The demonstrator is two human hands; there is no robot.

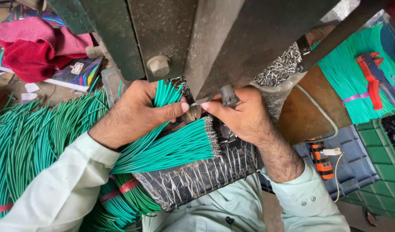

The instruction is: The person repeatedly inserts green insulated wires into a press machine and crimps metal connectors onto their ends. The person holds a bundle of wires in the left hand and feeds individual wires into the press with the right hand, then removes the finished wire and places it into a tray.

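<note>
wires: a fan of green wires (pixel 171 148) with metal tips lies across a plastic-wrapped tray (pixel 197 176), at 6 o'clock from the press.
left hand: left hand (pixel 135 112) is closed round a bunch of green wires, thumb stretched toward 3 o'clock.
right hand: right hand (pixel 242 114) has thumb and forefinger pinched on a small metal piece (pixel 201 101), just under the press (pixel 214 38).
pinch risk: fingertips sit right at the press's working gap; a stroke now could catch them.
slip risk: the loose fan could slide off the slick wrap.
snag risk: bundled wires (pixel 29 137) at 9 o'clock could tangle with the sleeve.
nearby: a heap of metal terminals (pixel 279 68) at 1 o'clock; a red and blue hand tool (pixel 373 77) at 3 o'clock.
</note>
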